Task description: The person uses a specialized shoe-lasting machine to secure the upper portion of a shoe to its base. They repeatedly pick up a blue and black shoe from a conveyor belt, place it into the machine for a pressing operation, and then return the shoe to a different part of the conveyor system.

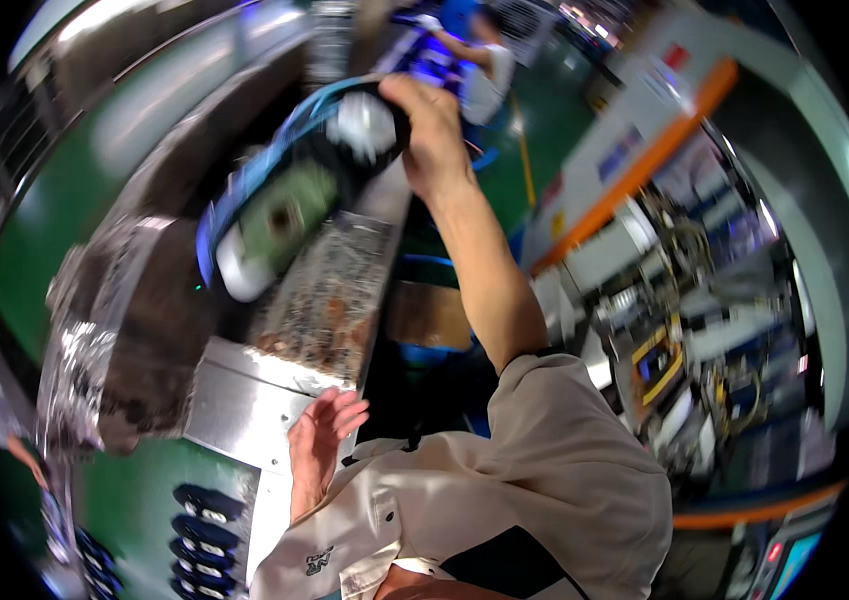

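Beige shirt (585, 470) being worn nearest camera. Blurred dark shoe (290, 205) being held up over metal bench (235, 395), far end being gripped by right hand (435, 135); left hand (320, 435) being held open, empty. Shoe being judged light, bendy, hardly fragile; hold being best taken around end or sides.

Shoe-shaped piece (297, 196) is black with green middle, white ends, blue edging, tilted midair, kinda blurry tbh.
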